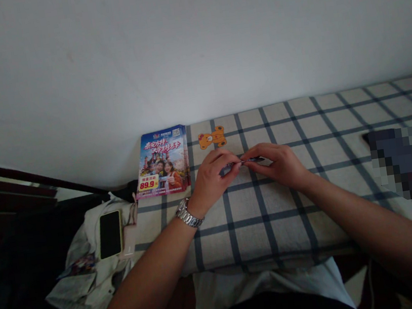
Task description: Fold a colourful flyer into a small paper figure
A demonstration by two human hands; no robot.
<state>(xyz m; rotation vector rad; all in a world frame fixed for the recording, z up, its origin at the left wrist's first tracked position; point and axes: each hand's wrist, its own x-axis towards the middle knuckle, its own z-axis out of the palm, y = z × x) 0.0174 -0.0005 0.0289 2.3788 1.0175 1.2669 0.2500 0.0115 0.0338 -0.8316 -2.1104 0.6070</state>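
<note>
My left hand (pixel 211 179), with a metal watch on its wrist, and my right hand (pixel 278 163) meet over the checked tablecloth. Thumb and fingertips of each are pinched together on a small, thin, dark piece (pixel 256 159) that spans the gap between them. Fingers cover most of this piece, and its kind is not clear. Just beyond my left hand lies a flat orange bear cutout (pixel 211 137). To the left of that hand is a neat stack of colourful printed flyers (pixel 163 163), showing a castle picture and "89.9".
A phone (pixel 110 234) rests on pale crumpled cloth (pixel 90 288) below the table's left end. At the right a dark flat object (pixel 393 148), partly blurred out, lies on the tablecloth (pixel 285 225). A white wall (pixel 191 49) borders the far edge.
</note>
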